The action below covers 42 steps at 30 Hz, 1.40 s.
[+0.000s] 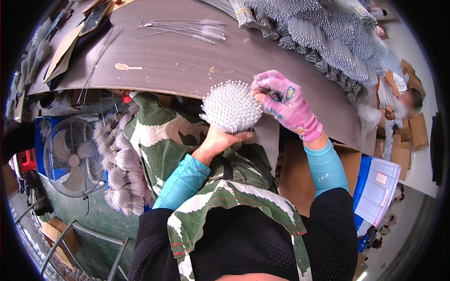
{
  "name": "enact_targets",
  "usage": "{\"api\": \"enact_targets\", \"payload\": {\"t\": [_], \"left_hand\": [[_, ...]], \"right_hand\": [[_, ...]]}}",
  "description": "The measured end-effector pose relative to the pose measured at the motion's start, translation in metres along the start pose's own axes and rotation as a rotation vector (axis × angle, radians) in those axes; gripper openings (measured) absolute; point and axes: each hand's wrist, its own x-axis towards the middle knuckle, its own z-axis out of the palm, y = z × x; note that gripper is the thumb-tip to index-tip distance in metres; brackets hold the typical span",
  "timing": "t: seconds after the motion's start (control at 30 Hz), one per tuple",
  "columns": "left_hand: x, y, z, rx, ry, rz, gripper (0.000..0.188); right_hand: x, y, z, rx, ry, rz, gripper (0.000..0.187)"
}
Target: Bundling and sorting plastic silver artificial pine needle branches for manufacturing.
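Left fingers (241, 136) grasp the bundle (231, 107), long axis seemingly upright, tips up; right fingers (268, 80) curled, hold unclear.

Bright scene, dark curved fisheye rim

the pale bundle (231, 107) looks rough and bristly, the pink glove (296, 108) matt cloth, the teal sleeves (326, 168) smooth cloth, the camouflage apron (154, 129) matt cloth, the brown tabletop (173, 56) smooth and faintly glossy, the fan guard (74, 159) metal wire, and the box (297, 187) matt cardboard.
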Motion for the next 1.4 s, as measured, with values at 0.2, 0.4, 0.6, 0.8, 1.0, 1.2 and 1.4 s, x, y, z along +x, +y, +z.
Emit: {"api": "enact_targets", "payload": {"t": [0.2,0.4,0.6,0.8,1.0,1.2,1.4], "left_hand": [[0.006,-0.030,-0.003,0.341,0.096,0.054,0.045],[0.010,-0.038,0.000,0.297,0.152,0.085,0.044],[0.007,-0.035,0.000,0.355,0.191,0.101,0.051],[0.007,-0.049,-0.002,0.418,0.172,0.111,0.052],[0.013,-0.063,-0.005,0.000,0.164,0.019,0.046],[0.014,-0.068,-0.007,-0.144,0.050,-0.017,0.038],[0.014,-0.067,-0.005,0.369,-0.002,0.225,0.039]], "right_hand": [[-0.011,0.001,-0.004,0.307,0.098,0.434,0.015],[-0.015,0.015,0.003,0.219,0.079,0.363,0.014],[-0.015,0.020,-0.009,0.231,-0.063,0.429,0.014],[-0.015,0.010,-0.008,0.348,0.011,0.676,0.015],[-0.008,0.020,-0.013,0.232,-0.120,0.462,0.013],[0.005,0.018,-0.004,0.112,-0.159,0.334,0.015],[-0.004,0.026,0.003,-0.047,-0.158,0.131,0.008]]}}
